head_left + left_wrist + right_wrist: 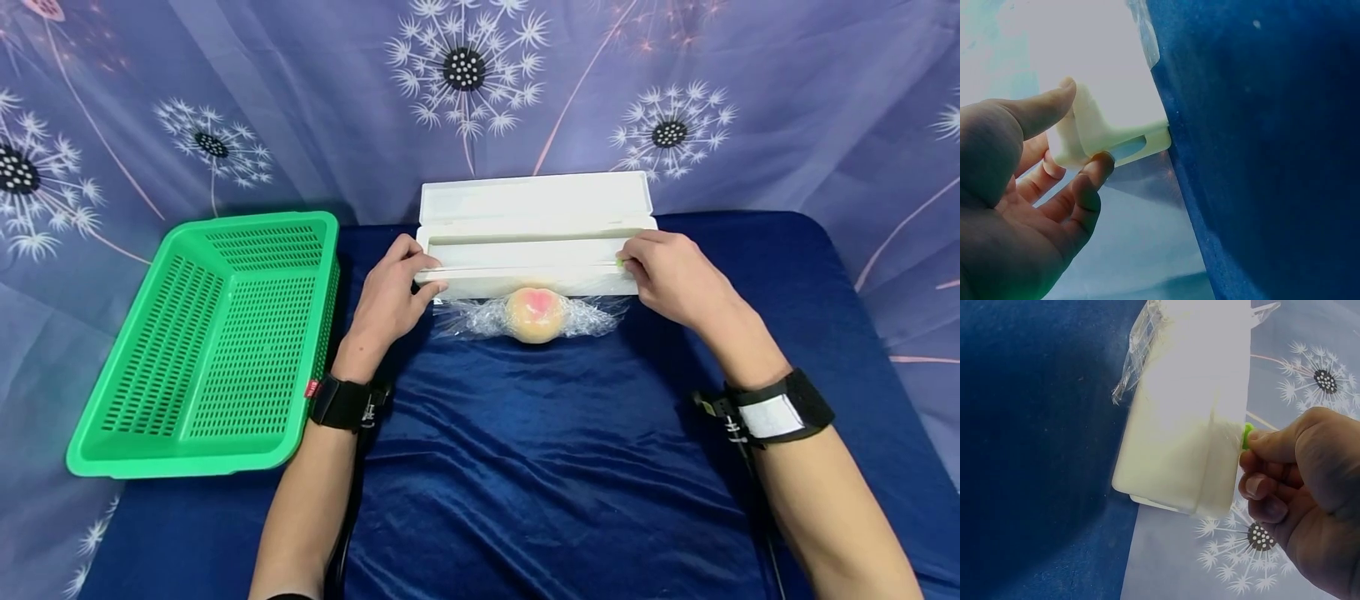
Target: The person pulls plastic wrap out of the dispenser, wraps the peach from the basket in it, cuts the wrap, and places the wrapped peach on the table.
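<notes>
A long white cling film dispenser box (480,286) lies across the table, its lid (536,200) raised at the back. My left hand (384,298) grips the box's left end, thumb at the front edge; in the left wrist view its fingertips curl against the end wall. At the box's right end, my right hand (678,271) pinches a small bright green slider (1247,435) between thumb and fingers. Directly in front of the box sits a peach (536,318), yellow with a pink patch, wrapped in clear film that spreads out crumpled on both sides.
To the left stands a green plastic basket (318,333) with slotted walls, close to my left forearm. Dark blue cloth (540,467) covers the table. A purple curtain with dandelion prints (337,100) hangs right behind the box.
</notes>
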Demonstrator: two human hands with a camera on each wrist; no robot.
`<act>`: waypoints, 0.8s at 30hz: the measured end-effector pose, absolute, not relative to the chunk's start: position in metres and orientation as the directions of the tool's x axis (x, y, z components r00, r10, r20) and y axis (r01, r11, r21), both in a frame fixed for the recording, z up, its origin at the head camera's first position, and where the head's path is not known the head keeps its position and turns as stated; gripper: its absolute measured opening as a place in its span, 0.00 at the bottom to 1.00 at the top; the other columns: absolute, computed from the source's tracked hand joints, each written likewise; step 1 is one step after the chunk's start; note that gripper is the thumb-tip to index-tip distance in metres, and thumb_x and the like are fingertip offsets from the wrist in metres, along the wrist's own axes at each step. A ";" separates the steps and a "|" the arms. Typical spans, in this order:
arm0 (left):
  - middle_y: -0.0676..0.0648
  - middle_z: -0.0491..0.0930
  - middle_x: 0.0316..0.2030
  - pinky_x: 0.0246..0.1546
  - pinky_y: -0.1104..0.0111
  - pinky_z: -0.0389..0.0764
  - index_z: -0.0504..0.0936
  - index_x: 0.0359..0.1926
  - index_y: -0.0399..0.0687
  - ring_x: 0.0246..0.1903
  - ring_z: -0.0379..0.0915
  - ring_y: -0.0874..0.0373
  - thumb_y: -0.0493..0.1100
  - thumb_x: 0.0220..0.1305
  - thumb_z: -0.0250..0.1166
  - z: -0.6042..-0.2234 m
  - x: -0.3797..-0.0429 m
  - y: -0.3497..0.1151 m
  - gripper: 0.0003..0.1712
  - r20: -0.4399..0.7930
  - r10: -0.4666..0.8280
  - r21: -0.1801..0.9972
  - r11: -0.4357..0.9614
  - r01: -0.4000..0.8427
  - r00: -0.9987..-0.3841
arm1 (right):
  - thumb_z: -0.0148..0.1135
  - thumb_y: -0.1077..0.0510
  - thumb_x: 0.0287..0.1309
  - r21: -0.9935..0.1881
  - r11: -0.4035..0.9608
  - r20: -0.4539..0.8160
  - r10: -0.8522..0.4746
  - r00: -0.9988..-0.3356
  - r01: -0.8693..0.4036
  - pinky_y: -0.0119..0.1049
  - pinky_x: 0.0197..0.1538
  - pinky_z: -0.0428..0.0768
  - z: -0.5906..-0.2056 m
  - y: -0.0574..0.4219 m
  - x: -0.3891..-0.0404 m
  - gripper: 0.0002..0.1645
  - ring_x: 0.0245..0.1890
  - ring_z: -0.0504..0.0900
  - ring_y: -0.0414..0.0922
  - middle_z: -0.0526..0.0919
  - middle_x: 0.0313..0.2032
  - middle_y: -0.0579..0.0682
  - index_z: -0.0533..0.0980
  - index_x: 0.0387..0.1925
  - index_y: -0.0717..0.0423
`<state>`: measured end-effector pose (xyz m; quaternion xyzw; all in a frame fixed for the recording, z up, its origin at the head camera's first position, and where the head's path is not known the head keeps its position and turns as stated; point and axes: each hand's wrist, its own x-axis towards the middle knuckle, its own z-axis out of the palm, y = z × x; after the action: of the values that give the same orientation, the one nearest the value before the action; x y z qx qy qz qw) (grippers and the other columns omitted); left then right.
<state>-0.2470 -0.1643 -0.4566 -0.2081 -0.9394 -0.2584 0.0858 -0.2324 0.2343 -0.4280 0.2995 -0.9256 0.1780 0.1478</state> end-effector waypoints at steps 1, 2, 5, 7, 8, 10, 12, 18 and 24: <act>0.43 0.68 0.49 0.40 0.58 0.70 0.87 0.57 0.39 0.37 0.67 0.49 0.44 0.71 0.73 -0.457 -0.247 -0.164 0.19 0.271 0.347 0.450 0.779 0.437 -0.898 | 0.61 0.75 0.66 -0.243 0.758 0.375 -0.502 -0.779 -0.605 0.48 0.35 0.74 -0.428 0.234 -0.233 0.07 0.27 0.73 0.50 0.81 0.32 0.57 0.80 0.33 0.65; 0.43 0.67 0.49 0.40 0.58 0.70 0.87 0.57 0.39 0.36 0.67 0.49 0.44 0.71 0.73 -0.457 -0.247 -0.165 0.19 0.272 0.347 0.449 0.779 0.438 -0.897 | 0.61 0.75 0.66 -0.244 0.758 0.371 -0.503 -0.780 -0.605 0.48 0.35 0.75 -0.428 0.233 -0.233 0.07 0.26 0.73 0.50 0.81 0.32 0.58 0.80 0.33 0.65; 0.43 0.67 0.49 0.40 0.58 0.71 0.87 0.57 0.39 0.37 0.67 0.49 0.44 0.70 0.73 -0.457 -0.247 -0.165 0.19 0.274 0.348 0.450 0.777 0.440 -0.896 | 0.62 0.75 0.65 -0.245 0.760 0.365 -0.503 -0.783 -0.602 0.49 0.35 0.76 -0.427 0.232 -0.234 0.06 0.26 0.74 0.51 0.82 0.33 0.58 0.80 0.33 0.65; 0.43 0.68 0.49 0.41 0.57 0.71 0.87 0.57 0.39 0.37 0.67 0.49 0.44 0.71 0.73 -0.457 -0.247 -0.165 0.18 0.275 0.349 0.450 0.777 0.441 -0.896 | 0.61 0.75 0.65 -0.245 0.759 0.365 -0.504 -0.783 -0.603 0.49 0.36 0.76 -0.427 0.231 -0.234 0.07 0.26 0.74 0.51 0.82 0.32 0.58 0.80 0.33 0.65; 0.43 0.68 0.49 0.41 0.57 0.71 0.87 0.57 0.39 0.37 0.67 0.49 0.44 0.71 0.73 -0.457 -0.247 -0.165 0.18 0.276 0.348 0.451 0.776 0.441 -0.896 | 0.61 0.75 0.65 -0.245 0.759 0.366 -0.504 -0.782 -0.604 0.49 0.36 0.76 -0.427 0.231 -0.234 0.07 0.26 0.74 0.51 0.82 0.32 0.58 0.80 0.32 0.65; 0.43 0.68 0.49 0.41 0.57 0.71 0.87 0.57 0.39 0.37 0.67 0.49 0.44 0.71 0.73 -0.457 -0.247 -0.165 0.18 0.275 0.349 0.450 0.776 0.441 -0.896 | 0.61 0.75 0.65 -0.248 0.760 0.362 -0.502 -0.785 -0.601 0.49 0.36 0.76 -0.427 0.230 -0.234 0.08 0.27 0.74 0.51 0.81 0.32 0.57 0.80 0.32 0.64; 0.43 0.68 0.49 0.41 0.57 0.71 0.87 0.57 0.39 0.37 0.67 0.49 0.44 0.71 0.72 -0.457 -0.247 -0.165 0.19 0.274 0.351 0.449 0.777 0.442 -0.895 | 0.61 0.76 0.65 -0.251 0.759 0.362 -0.502 -0.785 -0.601 0.48 0.36 0.76 -0.428 0.230 -0.234 0.08 0.27 0.74 0.51 0.81 0.32 0.57 0.80 0.32 0.64; 0.44 0.67 0.49 0.40 0.58 0.70 0.87 0.57 0.40 0.37 0.66 0.49 0.44 0.71 0.73 -0.456 -0.247 -0.165 0.19 0.274 0.351 0.447 0.778 0.442 -0.895 | 0.61 0.75 0.66 -0.253 0.751 0.371 -0.506 -0.778 -0.609 0.48 0.36 0.77 -0.428 0.228 -0.236 0.09 0.26 0.74 0.51 0.81 0.31 0.56 0.80 0.32 0.63; 0.44 0.66 0.49 0.40 0.58 0.69 0.87 0.56 0.39 0.37 0.66 0.49 0.44 0.71 0.73 -0.458 -0.247 -0.165 0.18 0.273 0.353 0.450 0.775 0.443 -0.895 | 0.61 0.75 0.64 -0.246 0.750 0.382 -0.507 -0.773 -0.614 0.48 0.34 0.75 -0.427 0.223 -0.238 0.11 0.24 0.71 0.51 0.77 0.28 0.55 0.78 0.28 0.62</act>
<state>-0.2468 -0.1652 -0.4581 -0.2123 -0.9381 -0.2594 0.0869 -0.2381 0.2232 -0.4273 0.3034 -0.9237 0.1818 0.1473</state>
